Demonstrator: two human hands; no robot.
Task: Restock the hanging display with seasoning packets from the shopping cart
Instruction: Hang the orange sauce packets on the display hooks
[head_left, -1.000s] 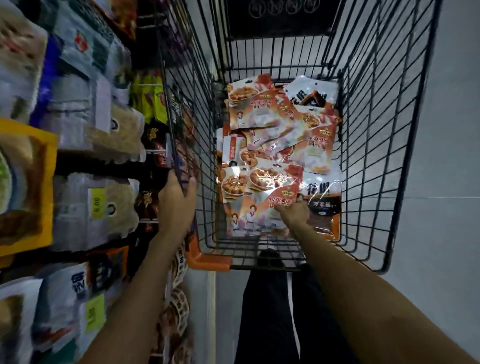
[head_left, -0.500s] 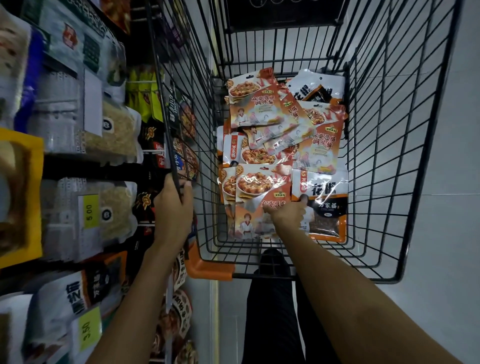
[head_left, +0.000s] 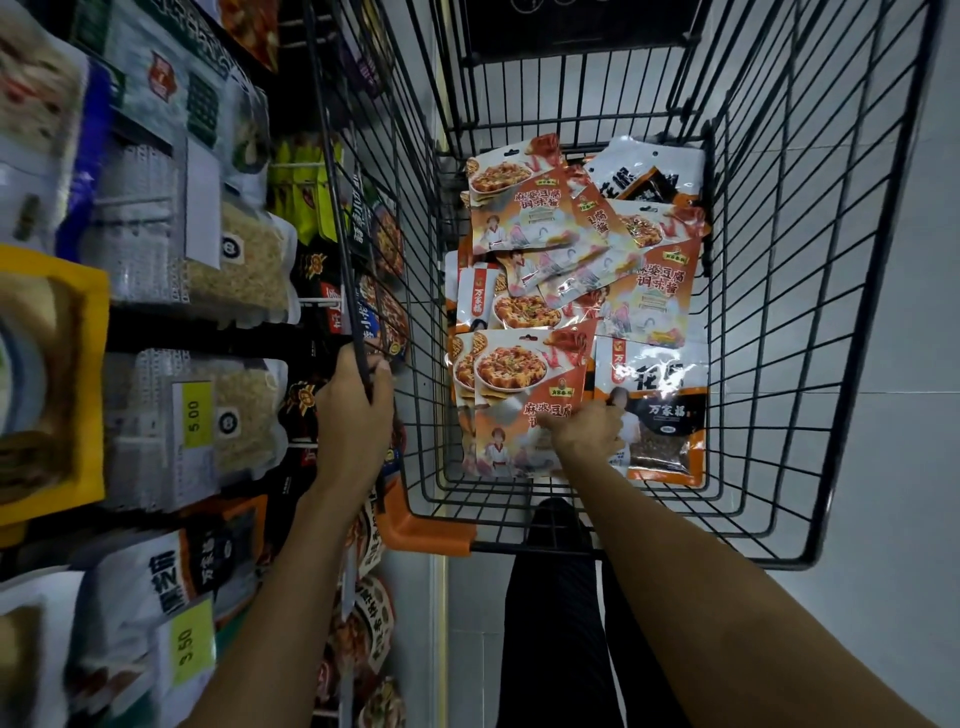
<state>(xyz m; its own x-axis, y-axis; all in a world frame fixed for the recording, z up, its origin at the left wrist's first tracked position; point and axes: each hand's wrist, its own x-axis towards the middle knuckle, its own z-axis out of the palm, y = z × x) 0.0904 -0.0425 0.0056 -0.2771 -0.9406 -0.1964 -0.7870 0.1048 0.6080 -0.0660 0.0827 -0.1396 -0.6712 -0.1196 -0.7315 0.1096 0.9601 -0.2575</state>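
The right hand (head_left: 587, 431) has crept a little further over the front orange packet (head_left: 519, 379), which is now sitting straighter than it was a second ago. Its grip is closing on that packet's lower right part, the fingers curling down onto the foil. The packet is lying on the floor of the shopping cart (head_left: 810, 558), at the end nearest the person and on top of others of the same kind. A black-and-white packet (head_left: 660, 410) is lying just beside it, touching its right edge. More orange seasoning packets (head_left: 524, 218) are overlapping in a loose heap toward the far end. The left hand (head_left: 353, 410) is gripping the top wire of the cart's left wall, fingers wrapped round it. The hanging display (head_left: 332, 312) is standing just beside that wall, with dark packets hanging on its hooks. Clear bags of grain (head_left: 244, 260) and yellow price tags (head_left: 193, 415) are showing further left.
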